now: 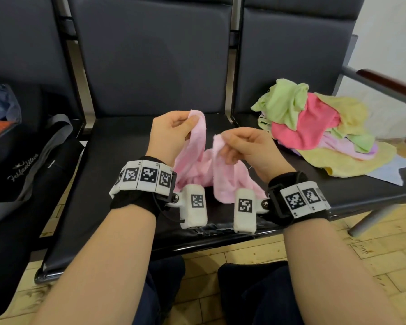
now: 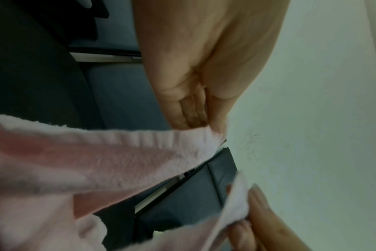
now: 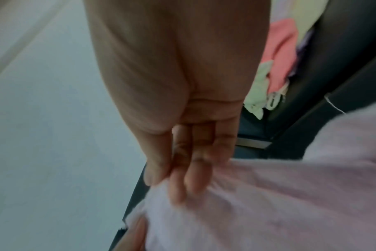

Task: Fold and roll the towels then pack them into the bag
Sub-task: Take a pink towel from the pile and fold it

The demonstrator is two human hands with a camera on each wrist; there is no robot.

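Observation:
A pale pink towel (image 1: 197, 165) hangs crumpled between both hands above the middle seat (image 1: 127, 146). My left hand (image 1: 174, 127) pinches one top corner of it, raised a little higher. My right hand (image 1: 239, 144) pinches the other corner, just to the right and lower. The left wrist view shows the pink towel (image 2: 97, 161) stretched from my left fingers (image 2: 191, 115) toward the right hand. In the right wrist view my fingers (image 3: 182, 169) curl into the pink towel (image 3: 268, 203). A black bag (image 1: 21, 165) sits on the seat at the left, its top partly out of view.
A heap of loose towels (image 1: 314, 127), green, hot pink, yellow and lilac, lies on the right seat. The bench's dark backrests (image 1: 150, 55) stand behind. A wood-topped armrest (image 1: 384, 83) is at the far right. My knees and the tiled floor (image 1: 373, 254) are below.

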